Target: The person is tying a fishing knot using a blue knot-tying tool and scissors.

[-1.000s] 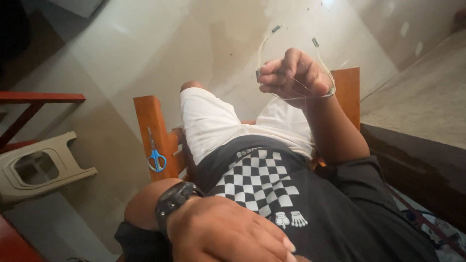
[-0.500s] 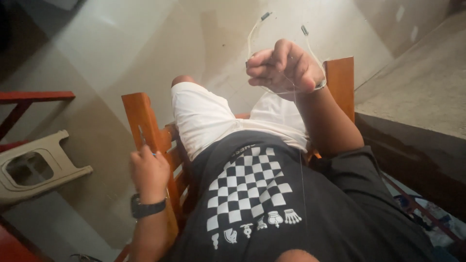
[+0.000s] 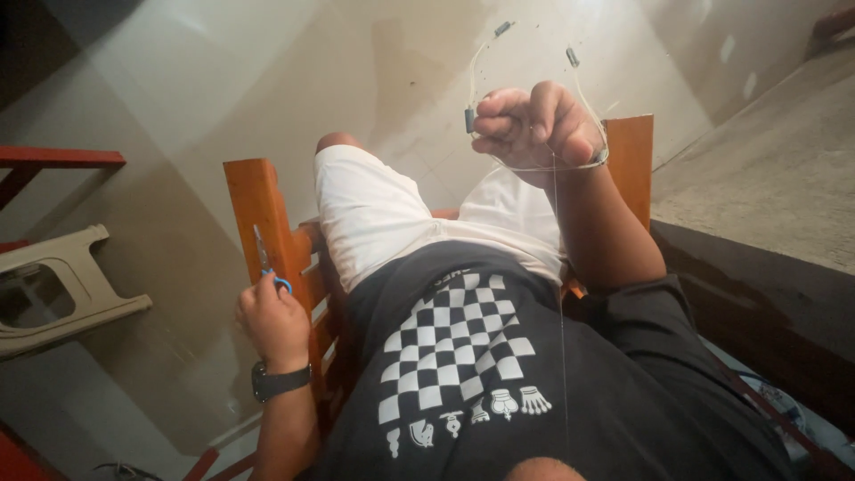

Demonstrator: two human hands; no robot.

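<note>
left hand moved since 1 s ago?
Yes. The left hand was low in the foreground over the shirt; it has gone out to the orange chair arm and now grips the blue-handled scissors there.

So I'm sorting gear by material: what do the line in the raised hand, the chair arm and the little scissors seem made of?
The line looks like clear nylon monofilament: thin, glossy, holding springy loops. The chair arm looks like varnished wood: orange-brown with a sheen. The scissors by the left hand seem to have metal blades and blue handles, probably plastic; too small for certainty.
</note>
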